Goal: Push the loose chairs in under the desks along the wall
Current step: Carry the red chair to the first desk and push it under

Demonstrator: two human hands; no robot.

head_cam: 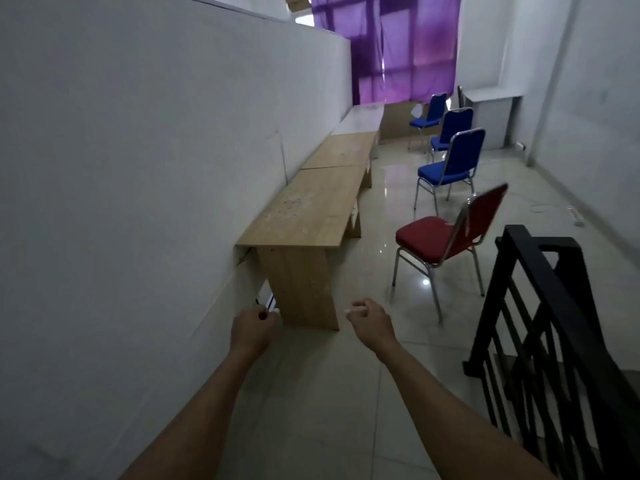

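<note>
Head view: nothing pushed in yet.
Chairs: red chair (446,244) and three blue chairs (450,164) seen well apart from the counter (304,216).
Hands: left (251,330) and right (369,320) loosely curled, nothing gripped.
Left: all four.

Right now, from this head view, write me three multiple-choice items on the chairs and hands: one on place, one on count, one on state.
1. Where does the red chair stand?
A. Pushed under the nearest desk
B. Out on the floor, apart from the nearest desk
C. On top of a desk

2. How many blue chairs show?
A. One
B. Three
C. Five

3. What are the hands doing?
A. Both grip the red chair
B. One carries a blue chair
C. Both are loosely curled and hold nothing

Key:
1 B, bare floor shows between chair and desk.
2 B, near, middle, far.
3 C, left hand and right hand touch no chair.
</note>
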